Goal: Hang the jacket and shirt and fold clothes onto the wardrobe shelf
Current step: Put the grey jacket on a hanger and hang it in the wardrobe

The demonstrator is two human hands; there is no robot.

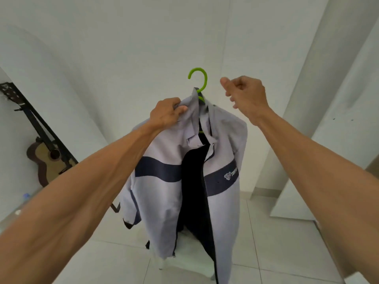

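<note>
Jacket is on the hanger but not hung up yet: left hand grips its collar just below the hook, right hand sits loosely curled and empty beside the hook; shirt and folding likely still pending.

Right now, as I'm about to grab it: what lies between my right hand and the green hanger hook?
Nothing: in the head view the gap between the right hand and the green hanger hook is bare, only white wall behind.
</note>
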